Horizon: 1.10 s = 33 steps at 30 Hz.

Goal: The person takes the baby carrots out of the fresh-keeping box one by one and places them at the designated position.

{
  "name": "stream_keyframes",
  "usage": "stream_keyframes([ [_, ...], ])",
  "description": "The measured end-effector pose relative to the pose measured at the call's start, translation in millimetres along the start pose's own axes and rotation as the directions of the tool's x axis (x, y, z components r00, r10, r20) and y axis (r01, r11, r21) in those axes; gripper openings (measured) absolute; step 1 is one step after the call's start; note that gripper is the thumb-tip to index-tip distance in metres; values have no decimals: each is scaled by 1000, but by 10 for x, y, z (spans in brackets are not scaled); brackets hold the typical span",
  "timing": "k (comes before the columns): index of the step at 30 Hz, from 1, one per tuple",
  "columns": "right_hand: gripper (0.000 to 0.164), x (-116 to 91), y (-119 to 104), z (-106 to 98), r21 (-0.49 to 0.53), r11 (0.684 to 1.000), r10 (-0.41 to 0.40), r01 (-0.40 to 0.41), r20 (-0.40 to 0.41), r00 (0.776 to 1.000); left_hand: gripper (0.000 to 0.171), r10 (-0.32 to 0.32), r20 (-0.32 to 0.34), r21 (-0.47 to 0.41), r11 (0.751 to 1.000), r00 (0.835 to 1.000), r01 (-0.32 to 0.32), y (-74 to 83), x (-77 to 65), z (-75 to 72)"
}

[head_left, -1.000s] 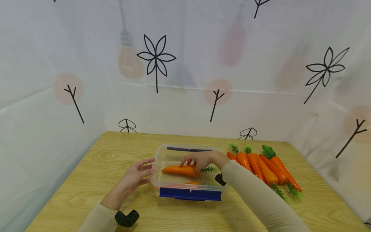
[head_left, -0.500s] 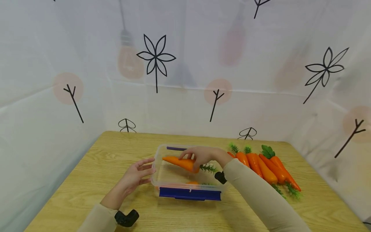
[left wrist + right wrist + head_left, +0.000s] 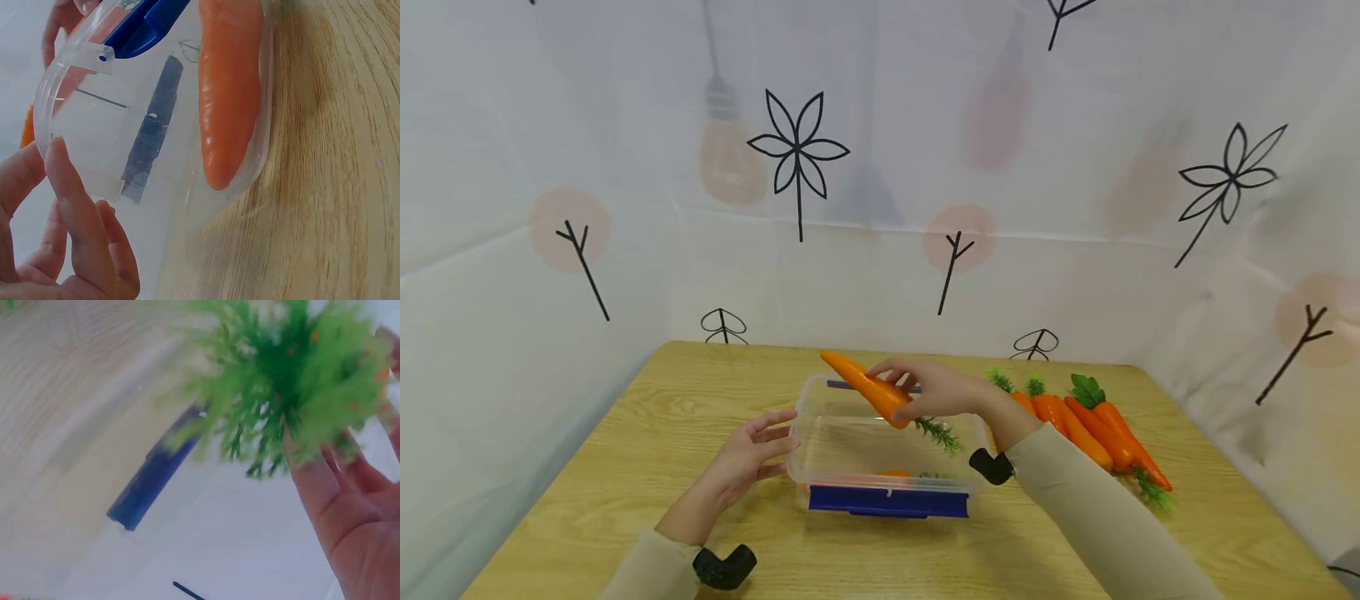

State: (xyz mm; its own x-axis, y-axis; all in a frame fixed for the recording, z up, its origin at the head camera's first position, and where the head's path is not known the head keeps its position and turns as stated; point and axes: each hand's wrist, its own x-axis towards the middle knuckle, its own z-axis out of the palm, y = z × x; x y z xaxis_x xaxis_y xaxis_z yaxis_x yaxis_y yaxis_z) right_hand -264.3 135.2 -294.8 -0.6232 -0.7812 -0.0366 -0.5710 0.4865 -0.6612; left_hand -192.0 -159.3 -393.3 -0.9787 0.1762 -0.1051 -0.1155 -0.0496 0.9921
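Note:
My right hand (image 3: 938, 388) grips an orange carrot (image 3: 865, 390) with a feathery green top, thumb on one side and fingers on the other. The carrot slants over the clear plastic box (image 3: 842, 481), its tip raised to the far left. In the right wrist view the green top (image 3: 281, 394) covers much of the carrot and fingers. My left hand (image 3: 747, 454) rests its extended, spread fingers against the box's left side; a fingertip (image 3: 57, 147) touches the corner in the left wrist view. Another carrot (image 3: 230, 100) lies in the box along its near wall.
Several carrots (image 3: 1101, 437) with green tops lie side by side on the wooden table (image 3: 625, 500), right of the box. Blue latches (image 3: 887, 502) are on the box's long sides. A patterned white cloth (image 3: 880, 275) hangs behind the table.
My right hand has lifted the carrot up from inside the box to above its rim, tilting the tip upward. The left hand has stayed at the box's left side.

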Motion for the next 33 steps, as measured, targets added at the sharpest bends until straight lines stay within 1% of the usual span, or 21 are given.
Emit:
stream_keyframes([
  [2,61,-73,-7,-1,2,999,-35,35,-60,998,58,-3,-8,-3,1000,1000,3,-3,0,6],
  [4,61,-141,-5,1,5,997,-71,72,-117,991,57,-6,-17,-8,1000,1000,6,-4,-1,8],
  [6,61,-206,-13,1,24,993,-106,112,-172,979,56,-7,-24,-10,1000,1000,7,-3,-2,7],
  [8,61,-272,-29,0,45,990,-123,136,-230,966,56,-8,-26,-10,1000,1000,8,0,-4,7],
  [11,63,-373,-74,-6,73,985,-125,155,-317,940,56,-9,-26,-9,1000,1000,9,4,-5,9],
  [15,64,-504,-106,-9,91,987,-87,135,-410,908,56,-11,-26,-7,1000,1000,10,7,-1,14],
  [18,64,-607,-77,0,131,984,-45,116,-450,892,56,-13,-30,-7,1000,999,12,7,2,21],
  [20,64,-673,-38,9,150,982,-33,117,-467,883,56,-14,-32,-7,1000,999,14,4,3,26],
  [27,61,-904,72,32,150,981,-29,125,-524,851,56,-14,-42,-3,1000,999,14,-4,4,31],
  [31,62,-1052,123,39,168,982,22,83,-544,839,54,-15,-46,-1,1000,999,15,-9,6,32],
  [33,62,-1125,158,44,153,986,35,61,-557,830,54,-16,-48,-2,1000,999,16,-14,8,33],
])
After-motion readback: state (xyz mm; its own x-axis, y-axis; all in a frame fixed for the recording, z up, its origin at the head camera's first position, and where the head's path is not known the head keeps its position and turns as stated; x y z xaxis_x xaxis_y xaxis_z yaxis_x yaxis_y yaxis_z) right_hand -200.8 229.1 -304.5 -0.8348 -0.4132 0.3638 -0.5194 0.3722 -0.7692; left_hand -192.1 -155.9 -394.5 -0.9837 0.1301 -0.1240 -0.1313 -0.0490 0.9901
